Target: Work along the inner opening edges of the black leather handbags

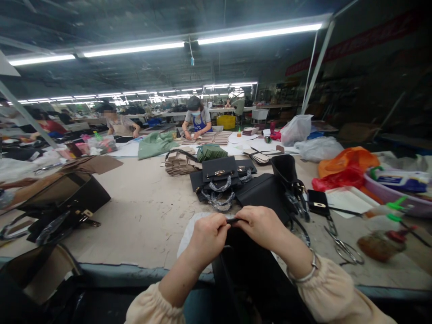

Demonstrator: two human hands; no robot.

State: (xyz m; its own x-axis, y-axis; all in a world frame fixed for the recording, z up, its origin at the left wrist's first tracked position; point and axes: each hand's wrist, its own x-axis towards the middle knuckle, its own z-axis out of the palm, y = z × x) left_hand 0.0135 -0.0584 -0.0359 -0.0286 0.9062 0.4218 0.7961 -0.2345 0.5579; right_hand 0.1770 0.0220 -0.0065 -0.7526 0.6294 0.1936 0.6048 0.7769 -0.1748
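Note:
A black handbag (249,265) stands in front of me at the table's near edge, its dark inside facing up. My left hand (209,230) is closed, thumb and fingers pinching the far upper rim of this bag. Close beside it my right hand (262,226) grips the same rim, fingers curled over the top. Between the two hands only a short dark piece of the edge shows. Just beyond them lie finished-looking black handbags (220,170) with plastic-wrapped handles, and an open black bag body (284,171) tilts to their right.
Scissors (344,249), a brown glue bottle (381,245) and a small black pouch (317,202) lie at right, near a purple basin (398,193). Another black bag (72,202) sits at left. Green cloth (157,145) and stacked pieces (180,163) lie farther back. A co-worker (197,119) works across the table.

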